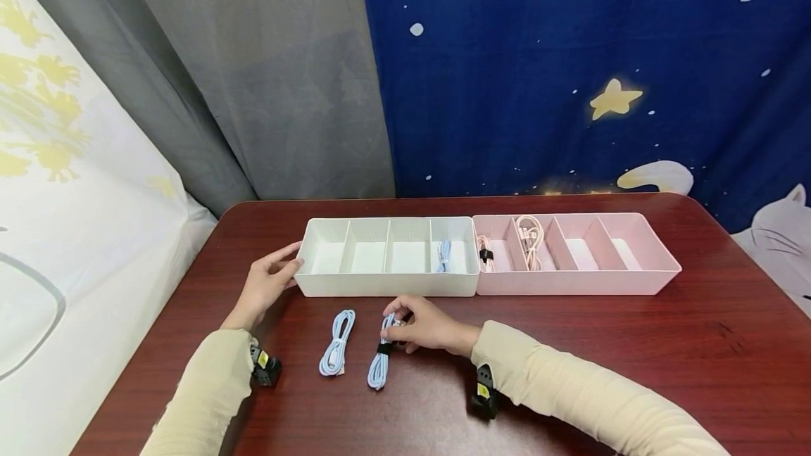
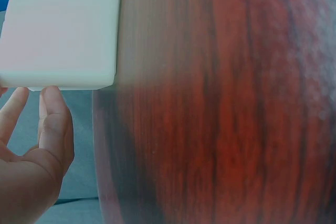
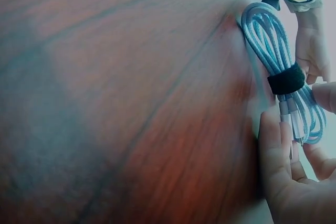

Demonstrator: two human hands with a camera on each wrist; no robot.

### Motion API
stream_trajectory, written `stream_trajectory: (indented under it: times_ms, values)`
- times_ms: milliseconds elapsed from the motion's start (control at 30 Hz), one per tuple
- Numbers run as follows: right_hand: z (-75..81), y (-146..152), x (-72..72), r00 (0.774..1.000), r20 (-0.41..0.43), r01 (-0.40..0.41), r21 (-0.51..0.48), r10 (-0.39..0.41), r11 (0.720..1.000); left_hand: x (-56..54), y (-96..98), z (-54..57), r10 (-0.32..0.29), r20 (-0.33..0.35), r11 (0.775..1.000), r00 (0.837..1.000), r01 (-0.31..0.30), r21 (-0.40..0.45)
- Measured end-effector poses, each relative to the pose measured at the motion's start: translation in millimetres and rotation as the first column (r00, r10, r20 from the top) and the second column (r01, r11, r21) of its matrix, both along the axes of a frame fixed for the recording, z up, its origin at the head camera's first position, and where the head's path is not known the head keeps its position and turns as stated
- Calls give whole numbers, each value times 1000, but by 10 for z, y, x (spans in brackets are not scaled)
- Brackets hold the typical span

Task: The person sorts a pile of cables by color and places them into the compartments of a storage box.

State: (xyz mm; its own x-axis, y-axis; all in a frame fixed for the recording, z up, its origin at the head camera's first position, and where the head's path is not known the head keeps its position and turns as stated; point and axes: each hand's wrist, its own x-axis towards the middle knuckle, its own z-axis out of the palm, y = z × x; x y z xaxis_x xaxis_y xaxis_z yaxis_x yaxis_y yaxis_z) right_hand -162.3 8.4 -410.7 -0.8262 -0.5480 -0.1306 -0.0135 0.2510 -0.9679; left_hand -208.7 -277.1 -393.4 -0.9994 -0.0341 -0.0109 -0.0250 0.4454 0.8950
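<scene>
My right hand (image 1: 426, 324) pinches the upper end of a coiled light-blue charging cable (image 1: 378, 369) between thumb and fingers. A black strap (image 3: 286, 80) binds that coil at its middle, and its connectors show beside the fingers in the right wrist view. To its left on the table lies a second blue charging cable (image 1: 336, 345), also coiled. At the left end of the white divided box (image 1: 386, 286), the fingertips of my left hand (image 1: 266, 286) touch the box's wall. The box's rightmost compartment holds another blue cable (image 1: 445, 256).
A pink divided box (image 1: 570, 284) stands end to end with the white one. Its leftmost compartment has a pink cable with a black strap (image 1: 486, 255), and the adjoining one a pale looped cable (image 1: 533, 245). Curtains (image 1: 507, 76) hang behind the brown table (image 1: 633, 357).
</scene>
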Motion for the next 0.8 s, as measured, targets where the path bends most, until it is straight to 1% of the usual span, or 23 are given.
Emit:
stream_trajectory:
  times_ms: [167, 367, 567, 800]
  values:
    - [-10, 24, 7, 1000, 24, 9, -28, -8, 1000, -5, 10, 6, 12, 5, 1000, 1000, -12, -2]
    - [-7, 41, 9, 999, 48, -10, -64, 14, 998, -5, 6, -5, 16, 7, 1000, 1000, -16, -8]
    - [-21, 48, 2, 999, 35, -29, -87, 32, 996, -7, 0, -22, 17, 6, 1000, 1000, -17, -13]
    - [-16, 61, -14, 999, 16, -46, -102, 48, 994, -12, 13, -11, 23, 12, 1000, 1000, -23, -5]
